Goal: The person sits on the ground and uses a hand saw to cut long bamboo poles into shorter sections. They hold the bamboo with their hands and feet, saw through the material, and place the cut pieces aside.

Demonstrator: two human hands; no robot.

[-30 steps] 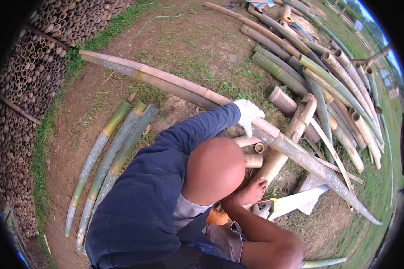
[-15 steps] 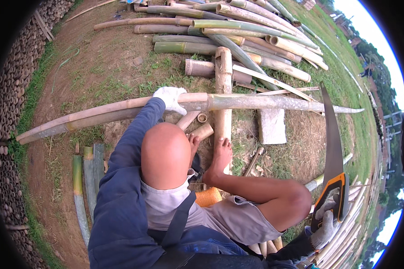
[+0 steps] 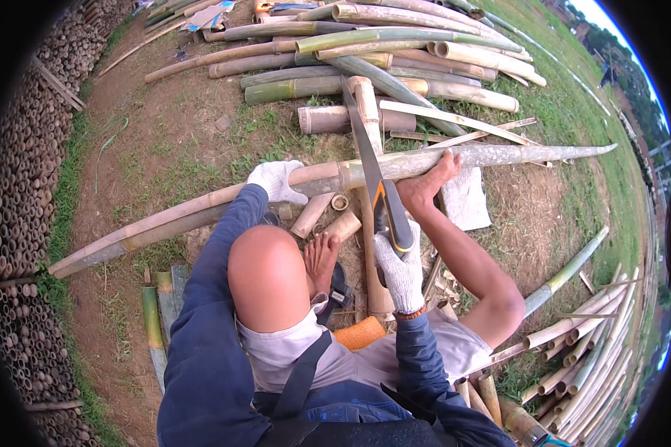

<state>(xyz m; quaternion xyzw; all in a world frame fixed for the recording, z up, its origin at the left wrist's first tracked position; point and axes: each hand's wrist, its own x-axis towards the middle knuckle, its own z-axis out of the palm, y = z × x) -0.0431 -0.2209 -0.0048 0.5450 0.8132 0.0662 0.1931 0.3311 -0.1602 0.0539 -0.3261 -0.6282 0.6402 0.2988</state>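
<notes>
My left hand [image 3: 276, 181], in a white knit glove, grips a long bamboo pole [image 3: 492, 156] that slants across in front of me. In my gloved right hand [image 3: 399, 272] is the handle of a handsaw [image 3: 362, 141] with an orange and black grip. Its blade crosses over the pole just right of a joint; whether the teeth touch cannot be made out. Beneath the pole runs a thick bamboo piece [image 3: 376, 283], pointing away from me. My bare right foot [image 3: 425, 188] presses on the pole, right of the blade.
Bamboo poles [image 3: 425, 56] lie heaped at the far side. Short cut pieces [image 3: 313, 216] and a pale block [image 3: 466, 201] are near the pole. More poles [image 3: 585, 354] lie at right; stacked bamboo [image 3: 22, 179] lines the left.
My right hand has swung the saw in from the far right to over the pole. My right foot has moved from the supporting bamboo onto the pole. The left hand keeps its grip.
</notes>
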